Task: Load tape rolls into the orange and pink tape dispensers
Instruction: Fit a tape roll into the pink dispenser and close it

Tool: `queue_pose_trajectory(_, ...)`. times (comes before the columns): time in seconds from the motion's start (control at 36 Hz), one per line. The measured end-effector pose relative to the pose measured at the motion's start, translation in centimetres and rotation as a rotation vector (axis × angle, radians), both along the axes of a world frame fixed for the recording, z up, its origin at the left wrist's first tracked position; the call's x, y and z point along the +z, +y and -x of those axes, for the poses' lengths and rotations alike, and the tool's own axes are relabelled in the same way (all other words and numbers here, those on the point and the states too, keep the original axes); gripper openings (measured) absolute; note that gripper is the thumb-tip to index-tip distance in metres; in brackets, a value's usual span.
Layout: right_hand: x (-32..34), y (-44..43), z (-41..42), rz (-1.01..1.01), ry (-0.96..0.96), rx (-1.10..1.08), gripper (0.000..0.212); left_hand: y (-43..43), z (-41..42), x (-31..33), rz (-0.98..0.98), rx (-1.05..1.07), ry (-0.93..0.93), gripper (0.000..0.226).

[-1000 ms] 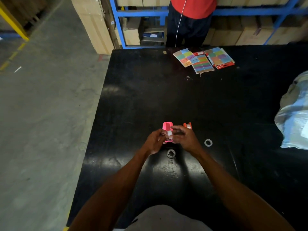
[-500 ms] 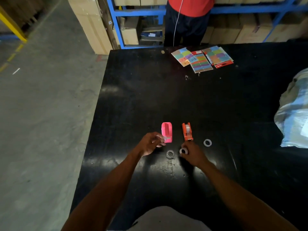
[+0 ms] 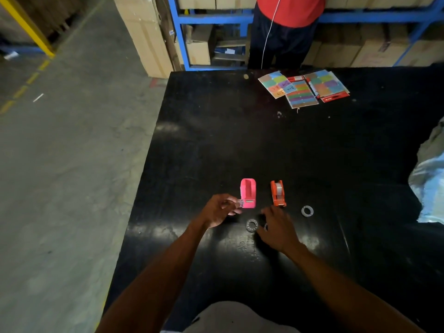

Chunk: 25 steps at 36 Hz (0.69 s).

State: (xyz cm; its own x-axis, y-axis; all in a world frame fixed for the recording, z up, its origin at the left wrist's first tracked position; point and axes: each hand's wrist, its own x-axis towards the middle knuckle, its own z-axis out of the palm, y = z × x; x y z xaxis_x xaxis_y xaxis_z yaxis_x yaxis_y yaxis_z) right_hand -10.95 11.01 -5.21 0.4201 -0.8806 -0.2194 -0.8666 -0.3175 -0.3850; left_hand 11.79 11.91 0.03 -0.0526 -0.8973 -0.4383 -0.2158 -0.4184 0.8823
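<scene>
The pink tape dispenser [image 3: 248, 194] stands on the black table [image 3: 240, 140], its well showing no roll. Beside it on the right, the orange tape dispenser [image 3: 278, 193] has a clear roll in it. My left hand [image 3: 219, 210] pinches the pink dispenser's near end, where a small clear strip shows. My right hand [image 3: 278, 228] is curled down over a tape roll [image 3: 265, 227] lying on the table, most of it hidden under the fingers. A second loose roll [image 3: 251, 225] lies between my hands. A third roll [image 3: 307, 211] lies right of the orange dispenser.
Colourful sticky-note packs [image 3: 304, 88] lie at the far edge of the table. A person in a red top [image 3: 288, 10] stands behind it by blue shelving with cartons. A pale plastic bag [image 3: 430, 183] covers the right edge. The table's left edge drops to concrete floor.
My right hand left the pink dispenser and came back toward me onto a loose roll. The pink dispenser now stands on the table, my left hand still at its near end.
</scene>
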Motion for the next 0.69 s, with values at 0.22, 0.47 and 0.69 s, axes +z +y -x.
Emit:
queue_pose_trajectory(0.22, -0.9, 0.1, -2.8, -0.117, 0.163, 0.212, 0.056, 0.1, -0.3, -0.1, 0.019, 0.022, -0.009, 0.023)
queue_pose_trajectory(0.47, 1.7, -1.9, -2.8, -0.325, -0.592, -0.168, 0.031, 0.4, -1.2, -0.1, -0.002, 0.082, 0.019, 0.025)
queue_pose_trajectory(0.69, 4.5, -4.1, -2.7, -0.457, -0.73, -0.186, 0.043, -0.2, 0.8, 0.8, 0.03, 0.071, 0.097, 0.024)
